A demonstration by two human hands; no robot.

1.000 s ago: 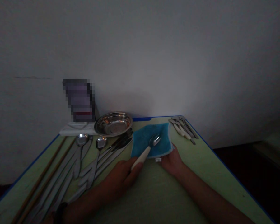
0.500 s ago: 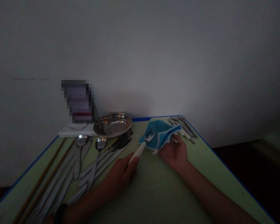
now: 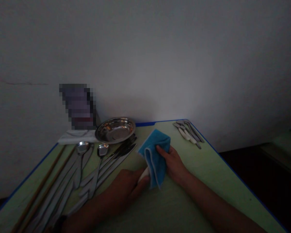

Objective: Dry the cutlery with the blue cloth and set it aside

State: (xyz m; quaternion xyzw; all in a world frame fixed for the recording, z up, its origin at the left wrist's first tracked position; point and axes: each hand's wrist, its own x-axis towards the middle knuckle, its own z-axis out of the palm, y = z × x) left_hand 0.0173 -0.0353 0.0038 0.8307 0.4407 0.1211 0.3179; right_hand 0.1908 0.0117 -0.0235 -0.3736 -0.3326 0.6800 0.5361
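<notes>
My left hand [image 3: 129, 186] is closed round the white handle of a fork [image 3: 143, 175]. A folded blue cloth [image 3: 157, 145] now covers the fork's tines, so its metal head is hidden. With thumb on top and fingers behind, my right hand [image 3: 173, 161] grips the cloth over the fork. Both hands are in front of me above the table. Left of my left hand lie several knives [image 3: 116, 161] and a spoon [image 3: 102, 155].
A shiny metal bowl [image 3: 115, 131] stands at the back, beside a blurred upright object [image 3: 79, 106] on a white cloth [image 3: 77, 136]. Chopsticks [image 3: 48, 176] and more cutlery lie at the left. Several pieces of cutlery [image 3: 188, 134] lie at the table's [image 3: 203, 194] back right corner.
The cloth has folded over the fork's head, which showed before. My right thumb has come down on top of the cloth, and my right hand has shifted slightly left.
</notes>
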